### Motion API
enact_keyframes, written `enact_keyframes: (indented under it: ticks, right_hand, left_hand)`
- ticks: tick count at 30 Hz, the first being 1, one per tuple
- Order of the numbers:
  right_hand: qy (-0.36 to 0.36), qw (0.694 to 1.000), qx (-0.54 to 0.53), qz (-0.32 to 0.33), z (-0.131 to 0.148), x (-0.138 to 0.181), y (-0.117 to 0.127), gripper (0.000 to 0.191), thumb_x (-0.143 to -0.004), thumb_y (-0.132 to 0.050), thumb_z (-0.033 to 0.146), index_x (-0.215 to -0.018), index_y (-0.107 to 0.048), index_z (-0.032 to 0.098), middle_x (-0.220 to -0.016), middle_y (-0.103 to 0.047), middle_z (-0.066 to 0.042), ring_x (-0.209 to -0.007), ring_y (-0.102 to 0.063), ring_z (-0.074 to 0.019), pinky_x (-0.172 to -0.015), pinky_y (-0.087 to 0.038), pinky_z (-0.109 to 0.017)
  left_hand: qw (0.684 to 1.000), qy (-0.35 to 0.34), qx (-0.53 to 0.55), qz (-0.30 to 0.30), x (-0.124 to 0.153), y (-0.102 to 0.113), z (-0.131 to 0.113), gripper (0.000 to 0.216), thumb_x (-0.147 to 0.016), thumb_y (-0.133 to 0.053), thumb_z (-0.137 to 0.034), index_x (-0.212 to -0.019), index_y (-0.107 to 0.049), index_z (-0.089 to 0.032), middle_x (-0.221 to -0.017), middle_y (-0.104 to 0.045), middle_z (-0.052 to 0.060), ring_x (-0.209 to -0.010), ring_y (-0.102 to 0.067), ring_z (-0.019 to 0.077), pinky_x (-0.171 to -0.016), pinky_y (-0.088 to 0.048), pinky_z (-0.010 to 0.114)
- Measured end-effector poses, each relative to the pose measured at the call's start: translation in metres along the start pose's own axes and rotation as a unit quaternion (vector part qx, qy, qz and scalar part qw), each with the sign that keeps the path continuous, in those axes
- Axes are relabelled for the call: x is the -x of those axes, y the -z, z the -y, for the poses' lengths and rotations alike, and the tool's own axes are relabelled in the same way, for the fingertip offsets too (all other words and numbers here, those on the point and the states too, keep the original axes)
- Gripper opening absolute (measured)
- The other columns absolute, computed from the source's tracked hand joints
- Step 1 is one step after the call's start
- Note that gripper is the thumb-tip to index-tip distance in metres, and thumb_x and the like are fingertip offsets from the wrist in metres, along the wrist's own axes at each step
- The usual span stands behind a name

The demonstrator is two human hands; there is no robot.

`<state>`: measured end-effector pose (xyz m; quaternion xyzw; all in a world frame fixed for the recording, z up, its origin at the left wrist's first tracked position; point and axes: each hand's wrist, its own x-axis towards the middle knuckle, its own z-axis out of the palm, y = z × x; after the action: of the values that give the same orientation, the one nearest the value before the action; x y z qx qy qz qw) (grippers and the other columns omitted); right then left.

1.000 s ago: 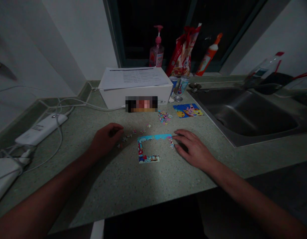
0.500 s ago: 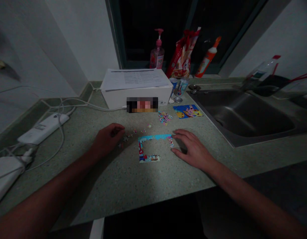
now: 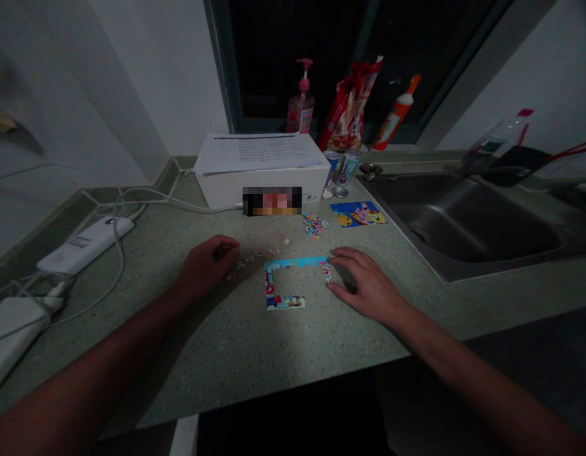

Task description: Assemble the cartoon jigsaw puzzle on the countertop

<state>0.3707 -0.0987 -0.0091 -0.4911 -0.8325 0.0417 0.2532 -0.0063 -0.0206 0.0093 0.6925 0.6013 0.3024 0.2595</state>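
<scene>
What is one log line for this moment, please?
left hand: curled beside loose puzzle pieces | right hand: open, at partly built puzzle border | surface: speckled countertop

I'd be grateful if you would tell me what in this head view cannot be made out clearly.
All in the head view:
Inside the left hand: its curled fingers hide whether it holds anything.
Sheet of paper: its print is too small to read.
White box: a blurred patch hides part of its front.
Loose jigsaw pieces: too small to make out their pictures.
White device: cut off by the left edge.
</scene>
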Motion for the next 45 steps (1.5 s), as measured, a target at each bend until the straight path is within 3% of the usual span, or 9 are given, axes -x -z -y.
enact_keyframes:
  ticks: [21, 26, 33, 38, 45]
  right_hand:
    - [-0.004, 1.0, -0.007, -0.002, 0.002, -0.002, -0.001, 0.04, -0.095, -0.071, 0.032, -0.133, -0.06, 0.025, -0.14, -0.063, -0.014, -0.132, -0.06, -0.0328, -0.111, -0.051, -0.06]
    - [0.006, 0.999, -0.035, -0.033, -0.001, -0.006, 0.003, 0.036, -0.099, -0.066, 0.032, -0.134, -0.058, 0.028, -0.139, -0.064, -0.012, -0.132, -0.06, -0.0315, -0.11, -0.052, -0.06]
    - [-0.007, 0.996, -0.02, -0.092, -0.023, -0.053, 0.021, 0.029, -0.102, -0.059, 0.033, -0.13, -0.065, 0.028, -0.136, -0.066, -0.013, -0.132, -0.06, -0.0339, -0.114, -0.048, -0.061]
    - [-0.003, 0.994, -0.022, -0.104, -0.034, -0.099, 0.013, 0.019, -0.101, -0.056, 0.028, -0.109, -0.072, 0.022, -0.109, -0.077, -0.011, -0.108, -0.07, -0.0309, -0.098, -0.054, -0.053]
    - [-0.049, 0.992, -0.107, -0.052, -0.035, -0.086, -0.008, 0.021, -0.098, -0.056, 0.025, -0.107, -0.075, 0.022, -0.107, -0.08, -0.009, -0.1, -0.074, -0.0269, -0.089, -0.056, -0.043]
  left_hand:
    - [1.0, 0.005, -0.001, 0.004, 0.0, 0.0, -0.001, 0.028, -0.084, -0.065, -0.048, -0.099, -0.073, -0.025, -0.092, -0.08, 0.006, -0.085, -0.075, 0.0266, -0.084, -0.059, 0.042]
    - [1.0, 0.001, 0.006, 0.002, 0.0, 0.0, -0.001, 0.025, -0.085, -0.066, -0.046, -0.097, -0.073, -0.026, -0.089, -0.08, 0.005, -0.083, -0.075, 0.0262, -0.082, -0.06, 0.042]
    - [1.0, -0.012, 0.004, -0.005, -0.002, -0.001, 0.005, 0.028, -0.085, -0.064, -0.048, -0.099, -0.073, -0.025, -0.094, -0.08, 0.006, -0.088, -0.074, 0.0263, -0.084, -0.058, 0.042]
    - [1.0, -0.001, -0.007, -0.003, -0.002, 0.001, 0.003, 0.031, -0.084, -0.063, -0.049, -0.1, -0.073, -0.023, -0.095, -0.08, 0.006, -0.088, -0.074, 0.0266, -0.084, -0.057, 0.042]
    - [1.0, -0.006, -0.029, -0.002, -0.004, 0.004, 0.002, 0.03, -0.086, -0.062, -0.048, -0.1, -0.073, -0.023, -0.096, -0.08, 0.006, -0.088, -0.073, 0.0261, -0.085, -0.057, 0.041]
